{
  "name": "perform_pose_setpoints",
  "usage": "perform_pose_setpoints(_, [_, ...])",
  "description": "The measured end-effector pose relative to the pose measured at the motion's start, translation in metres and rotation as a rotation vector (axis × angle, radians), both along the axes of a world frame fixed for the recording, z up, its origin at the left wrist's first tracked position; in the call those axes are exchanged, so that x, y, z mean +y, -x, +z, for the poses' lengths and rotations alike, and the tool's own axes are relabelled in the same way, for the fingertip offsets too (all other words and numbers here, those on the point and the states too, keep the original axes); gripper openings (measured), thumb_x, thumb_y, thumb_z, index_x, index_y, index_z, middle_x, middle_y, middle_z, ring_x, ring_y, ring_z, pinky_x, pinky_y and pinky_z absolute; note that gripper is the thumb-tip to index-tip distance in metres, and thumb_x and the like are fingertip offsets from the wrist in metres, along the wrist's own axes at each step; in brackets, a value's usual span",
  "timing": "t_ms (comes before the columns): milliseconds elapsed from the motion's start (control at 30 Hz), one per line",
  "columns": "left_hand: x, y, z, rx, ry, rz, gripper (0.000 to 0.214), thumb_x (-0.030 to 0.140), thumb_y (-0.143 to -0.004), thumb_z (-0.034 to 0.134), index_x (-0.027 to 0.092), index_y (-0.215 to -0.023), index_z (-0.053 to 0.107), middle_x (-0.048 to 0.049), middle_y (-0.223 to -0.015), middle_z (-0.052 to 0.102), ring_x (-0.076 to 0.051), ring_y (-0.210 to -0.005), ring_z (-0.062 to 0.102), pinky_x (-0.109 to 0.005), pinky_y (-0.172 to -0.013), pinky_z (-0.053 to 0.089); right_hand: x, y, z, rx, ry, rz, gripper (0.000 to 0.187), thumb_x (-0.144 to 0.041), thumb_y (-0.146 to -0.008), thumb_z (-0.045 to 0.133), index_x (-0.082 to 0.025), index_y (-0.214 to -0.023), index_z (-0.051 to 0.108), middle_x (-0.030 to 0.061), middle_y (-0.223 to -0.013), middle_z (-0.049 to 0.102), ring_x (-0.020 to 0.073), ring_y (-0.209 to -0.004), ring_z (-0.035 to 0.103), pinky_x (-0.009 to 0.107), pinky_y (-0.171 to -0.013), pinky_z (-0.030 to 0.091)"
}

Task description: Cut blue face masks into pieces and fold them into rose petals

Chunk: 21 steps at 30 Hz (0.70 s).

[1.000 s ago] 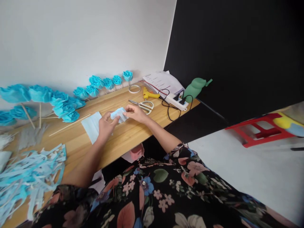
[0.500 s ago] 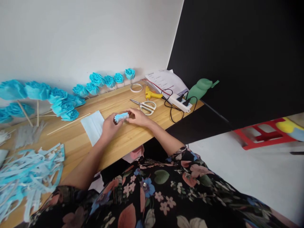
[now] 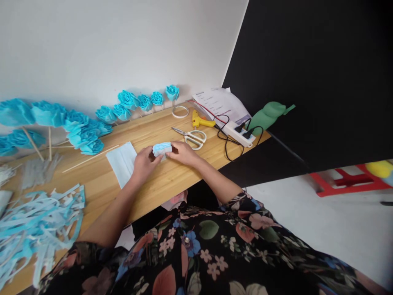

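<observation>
My left hand (image 3: 143, 163) and my right hand (image 3: 183, 153) both pinch a small folded piece of light blue material (image 3: 161, 148) low over the wooden table (image 3: 159, 180). The fingers of both hands are closed on its ends. A flat pale blue sheet (image 3: 122, 162) lies just left of my left hand. White-handled scissors (image 3: 190, 136) rest right behind my right hand.
Blue paper roses (image 3: 86, 133) on sticks line the wall at the back. Cut blue strips (image 3: 33, 223) are heaped at the left. A yellow glue gun (image 3: 200, 121), a tape ring (image 3: 180, 111), papers (image 3: 219, 102), a power strip (image 3: 238, 132) with black cables and a green object (image 3: 270, 114) sit at the right end.
The loosely held blue piece has been folded smaller and brought down close to the table between both hands. The view has shifted slightly.
</observation>
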<state>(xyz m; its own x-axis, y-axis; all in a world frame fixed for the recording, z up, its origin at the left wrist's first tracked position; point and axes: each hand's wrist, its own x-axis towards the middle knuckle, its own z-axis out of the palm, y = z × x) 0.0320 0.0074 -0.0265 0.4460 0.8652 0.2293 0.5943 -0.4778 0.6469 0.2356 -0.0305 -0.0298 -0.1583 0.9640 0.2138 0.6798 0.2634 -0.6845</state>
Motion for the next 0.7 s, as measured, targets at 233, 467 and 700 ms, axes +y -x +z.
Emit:
perform_pose_setpoints(233, [-0.005, -0.001, 0.004, -0.108, 0.075, 0.056, 0.033, 0.05, -0.082, 0.057, 0.019, -0.076, 0.062, -0.0025, -0.07, 0.061, -0.018, -0.068, 0.054, -0.03, -0.066, 0.042, -0.001, 0.0, 0.0, 0.032, -0.034, -0.001, 0.022, -0.036, -0.088, 0.061, -0.017, -0.077, 0.058, 0.0019, -0.077, 0.057, 0.0159, -0.076, 0.048, 0.028, -0.071, 0.033])
perform_pose_setpoints(467, [-0.009, -0.006, 0.011, -0.413, 0.415, 0.068, 0.034, 0.051, -0.068, 0.069, 0.018, -0.07, 0.066, -0.0005, -0.061, 0.063, -0.014, -0.055, 0.051, -0.027, -0.053, 0.04, -0.007, 0.001, 0.007, 0.21, -0.052, -0.04, 0.023, -0.039, -0.088, 0.056, -0.017, -0.087, 0.061, 0.0014, -0.085, 0.065, 0.0146, -0.079, 0.056, 0.026, -0.074, 0.037])
perform_pose_setpoints(700, [-0.01, -0.006, 0.014, -0.433, 0.48, 0.001, 0.032, 0.047, -0.066, 0.075, 0.017, -0.065, 0.065, -0.0009, -0.057, 0.062, -0.014, -0.054, 0.053, -0.027, -0.055, 0.045, -0.011, 0.001, 0.014, 0.314, -0.049, -0.076, 0.025, -0.042, -0.088, 0.057, -0.017, -0.087, 0.061, -0.0006, -0.081, 0.063, 0.0128, -0.073, 0.054, 0.024, -0.069, 0.037])
